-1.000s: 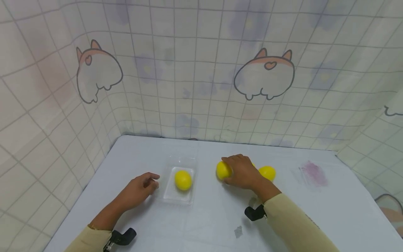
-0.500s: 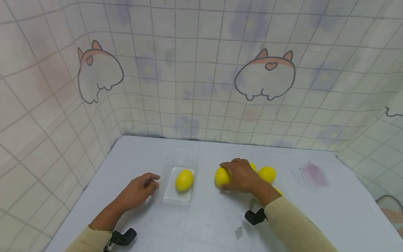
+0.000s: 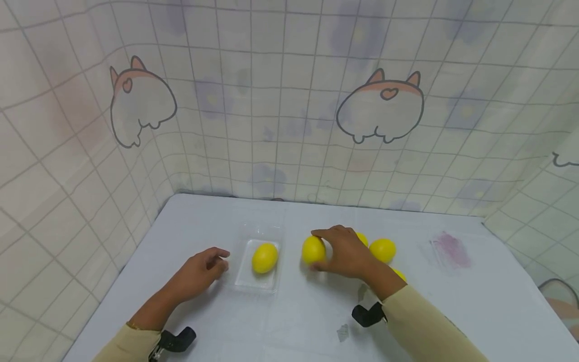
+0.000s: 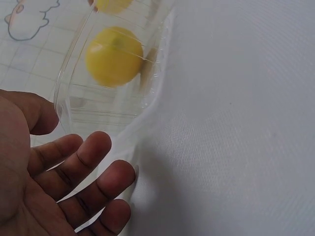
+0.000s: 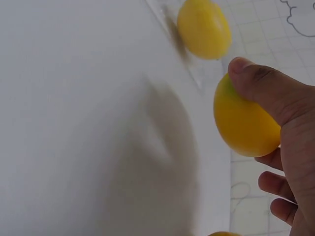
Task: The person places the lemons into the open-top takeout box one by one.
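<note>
Closest to me, the left wrist camera [image 3: 178,340] and right wrist camera [image 3: 368,315] are angled, I judge, so that each catches its own hand's work. The left hand [image 3: 195,276] is just beside the clear tray [image 3: 242,282], fingers loosely bent and apart, holding nothing; I can't tell whether its thumb touches the wall. From there it could steady the tray.

Inside the tray lies one lemon [image 3: 265,258], where raised sides should keep something so round from rolling off. Farther right, the right hand [image 3: 347,251] pinches the held lemon [image 3: 313,250], just outside the tray. My right wrist view shows the thumb pressed at its greenish end; I read that as gripping a smooth curve from opposite sides against slipping. It looks raised from the table [image 3: 289,332], though I can't be sure.

A partly hidden lemon [image 3: 400,274] shows past the right arm, a loose lemon [image 3: 383,250] sits beyond the wrist, and a third spare lemon [image 3: 363,239] peeks over the knuckles, all within that hand's short reach. Farthest off, a checked curtain [image 3: 298,100] hangs, probably screening the background.
</note>
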### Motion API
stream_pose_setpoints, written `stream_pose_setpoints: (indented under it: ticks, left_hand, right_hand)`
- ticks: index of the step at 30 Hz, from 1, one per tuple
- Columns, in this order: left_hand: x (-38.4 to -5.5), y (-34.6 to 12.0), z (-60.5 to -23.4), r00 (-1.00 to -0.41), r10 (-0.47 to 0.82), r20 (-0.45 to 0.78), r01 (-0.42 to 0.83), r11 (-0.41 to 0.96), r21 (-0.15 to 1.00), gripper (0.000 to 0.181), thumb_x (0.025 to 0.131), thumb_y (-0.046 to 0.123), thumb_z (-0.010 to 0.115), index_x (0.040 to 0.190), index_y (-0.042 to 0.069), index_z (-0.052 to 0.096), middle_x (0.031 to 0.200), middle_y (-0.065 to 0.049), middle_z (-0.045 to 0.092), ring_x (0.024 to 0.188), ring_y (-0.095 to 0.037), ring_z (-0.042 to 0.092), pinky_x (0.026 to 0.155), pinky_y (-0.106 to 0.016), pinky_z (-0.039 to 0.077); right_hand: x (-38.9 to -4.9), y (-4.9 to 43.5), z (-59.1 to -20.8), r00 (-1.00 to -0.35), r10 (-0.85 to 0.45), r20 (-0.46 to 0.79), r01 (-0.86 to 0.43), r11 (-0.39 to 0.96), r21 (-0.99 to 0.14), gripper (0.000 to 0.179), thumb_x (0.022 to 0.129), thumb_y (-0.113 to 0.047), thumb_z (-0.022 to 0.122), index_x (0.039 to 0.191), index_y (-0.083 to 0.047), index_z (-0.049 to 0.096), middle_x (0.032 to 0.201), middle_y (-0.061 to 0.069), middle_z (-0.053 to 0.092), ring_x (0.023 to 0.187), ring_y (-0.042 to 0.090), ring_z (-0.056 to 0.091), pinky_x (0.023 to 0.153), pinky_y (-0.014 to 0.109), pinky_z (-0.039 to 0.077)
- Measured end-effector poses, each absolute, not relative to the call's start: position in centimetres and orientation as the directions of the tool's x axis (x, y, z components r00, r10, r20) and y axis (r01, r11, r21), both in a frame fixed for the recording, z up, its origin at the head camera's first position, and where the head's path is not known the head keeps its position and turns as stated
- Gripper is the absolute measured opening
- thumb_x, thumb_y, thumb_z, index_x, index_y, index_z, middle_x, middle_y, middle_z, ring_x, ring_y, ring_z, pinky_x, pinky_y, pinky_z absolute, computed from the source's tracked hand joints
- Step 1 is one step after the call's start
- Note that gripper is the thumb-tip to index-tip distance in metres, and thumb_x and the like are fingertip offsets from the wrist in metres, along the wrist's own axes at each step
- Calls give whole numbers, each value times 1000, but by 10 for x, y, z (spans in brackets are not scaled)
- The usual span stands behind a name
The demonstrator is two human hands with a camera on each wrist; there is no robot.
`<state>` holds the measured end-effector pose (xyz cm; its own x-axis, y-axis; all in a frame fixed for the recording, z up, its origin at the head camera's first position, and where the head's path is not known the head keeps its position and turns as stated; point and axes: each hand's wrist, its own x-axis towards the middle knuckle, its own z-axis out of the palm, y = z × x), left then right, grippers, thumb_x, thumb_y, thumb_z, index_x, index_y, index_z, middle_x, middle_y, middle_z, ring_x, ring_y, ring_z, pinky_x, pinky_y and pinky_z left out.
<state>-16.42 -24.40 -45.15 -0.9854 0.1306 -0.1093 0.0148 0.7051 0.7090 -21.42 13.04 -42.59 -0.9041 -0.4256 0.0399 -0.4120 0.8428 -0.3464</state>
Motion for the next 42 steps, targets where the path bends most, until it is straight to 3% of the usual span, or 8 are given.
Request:
stream_pose_setpoints:
  ticks: [15, 42]
  left_hand:
    - [-166, -247, -454, -983, 146, -107, 26, 699, 715, 34, 103, 25, 61, 133, 9, 62, 101, 1, 67, 84, -17, 60, 70, -33, 52]
    - [-163, -251, -455, -979, 183, -93, 53, 662, 748, 36, 102, 21, 62, 135, 8, 60, 105, 1, 68, 85, -15, 62, 72, -35, 52]
  right_hand:
    - [-209, 100, -413, -884, -459, 84, -453, 803, -388, 87, 74, -63, 85, 148, -29, 55, 138, -8, 61, 128, 19, 51, 107, 43, 42]
    - [-197, 36, -411, -813, -571, 113, -563, 724, -398, 82, 79, -59, 83, 147, -23, 57, 138, -5, 61, 129, 20, 51, 109, 42, 41]
